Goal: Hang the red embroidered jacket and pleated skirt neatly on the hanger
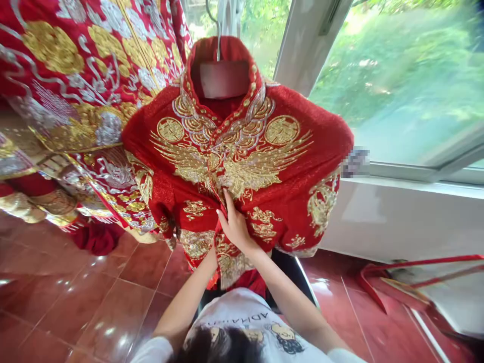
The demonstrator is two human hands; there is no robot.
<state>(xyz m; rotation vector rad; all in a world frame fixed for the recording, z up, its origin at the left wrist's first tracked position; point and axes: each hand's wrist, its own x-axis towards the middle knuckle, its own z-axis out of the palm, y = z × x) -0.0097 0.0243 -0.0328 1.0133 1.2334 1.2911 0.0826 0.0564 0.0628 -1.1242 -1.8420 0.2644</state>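
1. White T-shirt and a fringe of dark hair fill the bottom edge, right under the camera, with both bare arms reaching up and away from it.
2. Big picture now: glossy red-brown tiled floor on the left, and a wide window on the right, full of green.
3. Centre stage is the red jacket, thick with gold embroidery. It hangs in front of the window frame with its collar up and its front facing us.
4. To its left hangs a second embroidered garment, red, gold and silver, overlapping the jacket's sleeve.
5. Down at the right, a red ribbon trails along the foot of the wall.
6. Up top, the hanger shows its hook and a pale bar inside the collar.
7. Here's the action. The right hand is on the jacket's centre front, just below the gold wings, fingers long, pinching the opening's edge against the thumb.
8. The left forearm runs up to the hem. The left hand is buried in the cloth, so I can't tell whether it grips.
9. Progress, as I judge it: the front looks closed from the collar to the chest, while the stretch below the right hand looks bunched and unfinished.
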